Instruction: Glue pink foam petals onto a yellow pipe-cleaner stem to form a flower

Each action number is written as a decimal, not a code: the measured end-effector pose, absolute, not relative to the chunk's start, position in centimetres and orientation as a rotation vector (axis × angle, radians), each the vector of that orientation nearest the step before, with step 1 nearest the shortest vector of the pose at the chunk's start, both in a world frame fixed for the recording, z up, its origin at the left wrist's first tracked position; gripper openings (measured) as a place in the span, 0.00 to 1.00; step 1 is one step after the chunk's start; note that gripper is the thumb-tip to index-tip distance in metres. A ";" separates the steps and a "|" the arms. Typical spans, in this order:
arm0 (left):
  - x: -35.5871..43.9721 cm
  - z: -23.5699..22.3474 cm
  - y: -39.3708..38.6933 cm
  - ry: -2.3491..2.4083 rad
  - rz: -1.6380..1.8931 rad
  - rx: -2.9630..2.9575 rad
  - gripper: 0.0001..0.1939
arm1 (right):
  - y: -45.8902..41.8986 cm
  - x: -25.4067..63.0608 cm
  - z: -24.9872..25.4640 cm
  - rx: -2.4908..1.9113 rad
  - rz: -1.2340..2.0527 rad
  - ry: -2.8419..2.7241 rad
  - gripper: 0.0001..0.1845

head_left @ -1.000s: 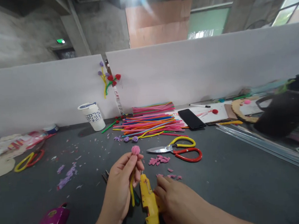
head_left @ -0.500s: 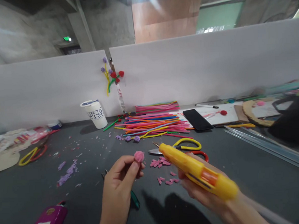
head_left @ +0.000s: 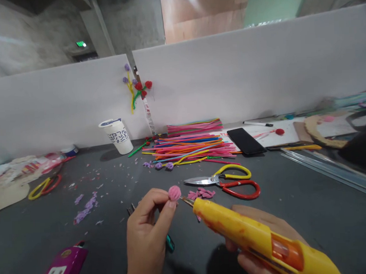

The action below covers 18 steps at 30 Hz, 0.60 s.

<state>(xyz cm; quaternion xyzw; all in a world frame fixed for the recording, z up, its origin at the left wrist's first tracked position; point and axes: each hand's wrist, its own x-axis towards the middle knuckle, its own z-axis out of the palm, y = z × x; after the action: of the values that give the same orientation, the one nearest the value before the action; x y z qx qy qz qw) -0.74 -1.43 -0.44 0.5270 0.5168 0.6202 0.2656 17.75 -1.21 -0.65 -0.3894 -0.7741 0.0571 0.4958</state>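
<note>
Between thumb and fingers, my left hand (head_left: pixel 149 232) pinches a small pink fuzzy ball (head_left: pixel 174 193). My right hand (head_left: pixel 261 231) is wrapped round a yellow hot glue gun (head_left: pixel 236 224), whose metal nozzle points left and sits right by the ball's lower right side; whether it touches I cannot tell. Behind the nozzle lie cut pink pieces (head_left: pixel 201 193) and scissors (head_left: pixel 214 180) with one yellow and one red handle. A tool with a teal handle (head_left: pixel 170 243) lies partly hidden under my left hand.
Coloured pipe cleaners (head_left: pixel 189 147) lie at the back beside a white cup (head_left: pixel 117 136) and a black phone (head_left: pixel 246 141). Purple scraps (head_left: pixel 87 207), a second pair of scissors (head_left: pixel 44 187) and a purple box (head_left: pixel 62 268) are on the left. Clear sticks (head_left: pixel 332 172) lie right.
The glue gun has come down and its nozzle has moved from above the scissors to the pink ball's side. The scissors now show more fully. My left hand keeps its pinch.
</note>
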 end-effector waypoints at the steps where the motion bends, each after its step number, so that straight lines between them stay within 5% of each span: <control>1: -0.7 -0.4 -1.4 1.402 1.678 1.444 0.06 | -0.8 17.8 -1.0 -0.914 0.165 -1.904 0.29; 6: -0.6 -0.6 -1.5 1.392 1.708 1.516 0.06 | 1.5 18.9 -1.0 -0.461 0.711 -2.407 0.29; 13: -0.5 -1.1 -1.5 1.376 1.747 1.512 0.06 | -0.4 18.7 0.1 -0.861 0.285 -2.040 0.29; 16: -0.3 -0.9 -1.6 1.338 1.783 1.505 0.07 | -1.1 18.9 0.4 -0.899 0.478 -2.006 0.30; 18: -0.1 -0.7 -1.7 1.303 1.781 1.499 0.06 | -1.2 19.1 0.3 -0.881 0.601 -2.010 0.21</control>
<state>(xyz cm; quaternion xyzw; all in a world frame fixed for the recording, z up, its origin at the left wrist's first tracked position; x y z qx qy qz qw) -0.07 -1.69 -0.74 0.5463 0.4747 0.6490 0.2346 19.10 -1.18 0.31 -0.3514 -0.8019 0.2396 0.4197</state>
